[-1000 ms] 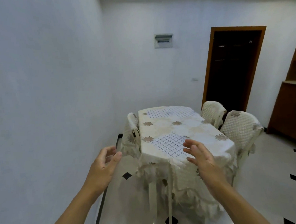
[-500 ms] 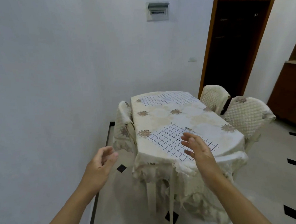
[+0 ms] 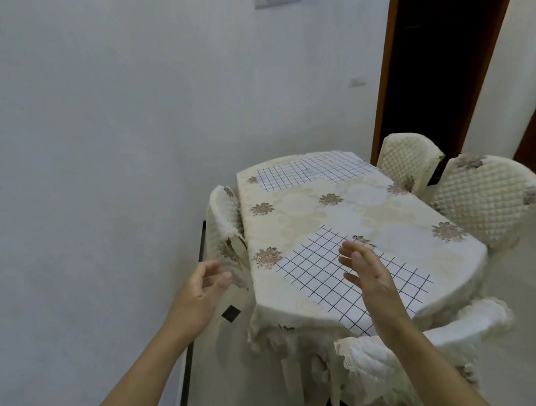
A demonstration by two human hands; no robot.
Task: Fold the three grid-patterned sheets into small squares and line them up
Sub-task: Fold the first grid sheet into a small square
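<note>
Closer now, both empty hands hang spread; right hand (image 3: 368, 275) above the near-edge grid-patterned sheet (image 3: 328, 271); left hand (image 3: 200, 290) off the table (image 3: 388, 213).

Soft, even, cool light fills the room, casting no hard shadows or glare. The doorway (image 3: 433, 48) is dark. Wide-angle bending curves the edges, and the left hand (image 3: 200, 290) is slightly motion-blurred.

Two hands showing, left hand (image 3: 200, 290) and right hand (image 3: 368, 273), one cloth-covered counter (image 3: 311, 212) standing, grid-patterned sheets lying on it, near sheet (image 3: 322, 275) plus far sheets (image 3: 308, 170), count there unclear, four covered chairs sitting around: (image 3: 225, 224), (image 3: 408, 161), (image 3: 488, 200), (image 3: 429, 347).
</note>
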